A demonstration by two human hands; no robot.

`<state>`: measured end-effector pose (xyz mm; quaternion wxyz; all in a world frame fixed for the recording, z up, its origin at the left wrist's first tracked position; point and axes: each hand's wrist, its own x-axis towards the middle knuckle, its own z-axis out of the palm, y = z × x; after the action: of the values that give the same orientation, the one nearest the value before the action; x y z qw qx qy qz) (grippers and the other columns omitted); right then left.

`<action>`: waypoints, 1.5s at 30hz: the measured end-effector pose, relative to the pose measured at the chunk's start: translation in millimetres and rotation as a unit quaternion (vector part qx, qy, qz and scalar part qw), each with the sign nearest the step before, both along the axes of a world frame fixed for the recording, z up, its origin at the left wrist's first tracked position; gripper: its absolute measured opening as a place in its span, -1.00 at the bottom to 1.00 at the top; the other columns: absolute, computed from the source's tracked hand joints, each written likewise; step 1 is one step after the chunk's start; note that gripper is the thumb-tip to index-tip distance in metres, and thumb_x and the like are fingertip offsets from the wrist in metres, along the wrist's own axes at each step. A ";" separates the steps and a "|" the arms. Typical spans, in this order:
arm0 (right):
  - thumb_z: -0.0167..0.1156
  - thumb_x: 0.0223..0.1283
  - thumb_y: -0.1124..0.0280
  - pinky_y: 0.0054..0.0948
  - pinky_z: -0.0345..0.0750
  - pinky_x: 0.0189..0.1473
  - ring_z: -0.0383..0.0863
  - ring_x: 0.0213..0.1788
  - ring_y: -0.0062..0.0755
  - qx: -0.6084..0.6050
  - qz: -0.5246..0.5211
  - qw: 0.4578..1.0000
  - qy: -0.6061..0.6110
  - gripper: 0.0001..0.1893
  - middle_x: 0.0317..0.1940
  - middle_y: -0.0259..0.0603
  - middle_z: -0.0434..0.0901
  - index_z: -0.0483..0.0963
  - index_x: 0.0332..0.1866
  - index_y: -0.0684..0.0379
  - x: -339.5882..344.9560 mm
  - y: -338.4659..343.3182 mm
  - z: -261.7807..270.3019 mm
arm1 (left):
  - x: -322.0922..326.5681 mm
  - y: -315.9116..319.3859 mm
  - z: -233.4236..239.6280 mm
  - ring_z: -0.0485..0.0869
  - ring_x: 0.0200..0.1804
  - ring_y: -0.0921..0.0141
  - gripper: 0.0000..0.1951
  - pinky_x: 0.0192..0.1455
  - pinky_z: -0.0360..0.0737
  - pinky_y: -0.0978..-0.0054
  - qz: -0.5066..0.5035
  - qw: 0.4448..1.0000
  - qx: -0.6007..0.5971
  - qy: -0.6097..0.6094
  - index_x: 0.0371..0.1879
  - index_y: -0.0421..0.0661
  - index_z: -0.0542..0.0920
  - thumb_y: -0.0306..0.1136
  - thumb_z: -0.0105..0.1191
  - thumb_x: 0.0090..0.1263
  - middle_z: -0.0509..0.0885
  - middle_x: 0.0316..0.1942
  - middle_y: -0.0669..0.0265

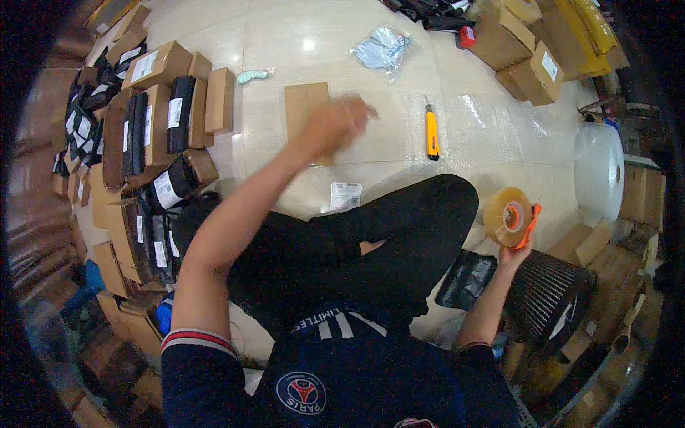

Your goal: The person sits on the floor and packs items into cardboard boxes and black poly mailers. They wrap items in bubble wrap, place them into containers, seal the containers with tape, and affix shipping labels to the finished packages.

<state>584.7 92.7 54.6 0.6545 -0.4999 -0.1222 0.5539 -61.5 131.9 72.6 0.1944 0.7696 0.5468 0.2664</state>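
Note:
My left hand [342, 125] is blurred by motion above a flat brown cardboard piece [306, 99] on the floor, covering its right part. Whether its fingers hold anything cannot be made out. Out to the right, my right hand [516, 255] grips an orange tape dispenser [530, 227] carrying a large roll of clear packing tape [497, 214]. A yellow utility knife [432, 134] lies on a clear bubble wrap sheet [476, 128] between the hands. Close to my crossed legs [396, 214], a white printed label [345, 196] rests on the floor.
Cardboard boxes [219, 100] and black-wrapped parcels [181, 115] are stacked at left. A bagged light-blue item [381, 48] and a small pale-green item [252, 76] lie farther off. At right stand a bubble wrap roll [599, 171], more boxes [535, 75] and a dark slatted bin [551, 294].

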 end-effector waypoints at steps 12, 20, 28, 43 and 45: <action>0.23 0.55 0.02 -0.07 0.61 0.42 0.59 0.46 -0.11 -0.168 0.021 0.982 -0.082 -0.36 0.46 -0.09 0.55 0.39 0.58 0.14 29.7 -39.9 -88.4 | 56.2 -131.7 -78.9 0.63 0.32 -0.04 -0.41 0.35 0.66 0.06 0.042 0.975 -0.154 0.155 0.23 -0.12 0.51 -0.45 0.48 0.21 0.58 0.27 0.02; 0.23 0.42 0.28 -0.09 0.53 0.42 0.62 0.36 0.11 -0.249 0.142 0.622 -0.728 -0.43 0.31 0.21 0.60 0.46 0.43 0.38 4.7 -9.0 -37.2 | 51.1 -135.4 -73.0 0.66 0.23 -0.02 -0.63 0.22 0.70 0.00 0.050 0.989 -0.115 0.076 0.09 -0.07 0.60 -0.49 0.36 0.32 0.60 0.16 0.08; 0.28 0.27 0.56 -0.02 0.38 0.58 0.52 0.49 0.16 0.243 0.326 0.619 -0.672 -0.53 0.29 0.03 0.65 0.58 0.31 0.18 -289.2 -7.5 103.5 | 65.8 -125.0 26.2 0.77 -0.29 0.21 -0.62 -0.17 0.70 0.22 0.103 0.967 -0.190 -0.137 0.11 -0.11 0.61 -0.43 0.44 0.37 0.80 -0.17 0.08; 0.32 0.39 0.48 -0.17 0.55 0.26 0.64 0.14 0.03 0.276 0.548 0.631 -0.475 -0.76 -0.01 0.00 0.64 0.60 0.09 0.26 -392.9 -37.2 135.4 | 43.8 -158.6 54.2 0.73 -0.20 0.55 -0.83 -0.11 0.70 0.59 0.112 0.740 -0.329 -0.575 -0.01 -0.14 0.67 -0.36 0.32 0.60 0.75 -0.17 0.38; 0.32 0.39 0.44 -0.09 0.54 0.26 0.62 0.14 0.07 0.292 0.556 0.638 -0.446 -0.74 -0.01 0.01 0.64 0.57 0.11 0.22 -393.2 -39.9 135.5 | 42.3 -162.8 53.0 0.73 -0.16 0.55 -0.82 -0.09 0.70 0.60 0.107 0.675 -0.364 -0.633 0.01 -0.12 0.67 -0.28 0.28 0.65 0.75 -0.15 0.38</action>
<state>191.5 52.8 190.1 0.2013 -0.3069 -0.8095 0.4583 -19.3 -30.9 125.7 0.7285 0.2216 0.4256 0.4889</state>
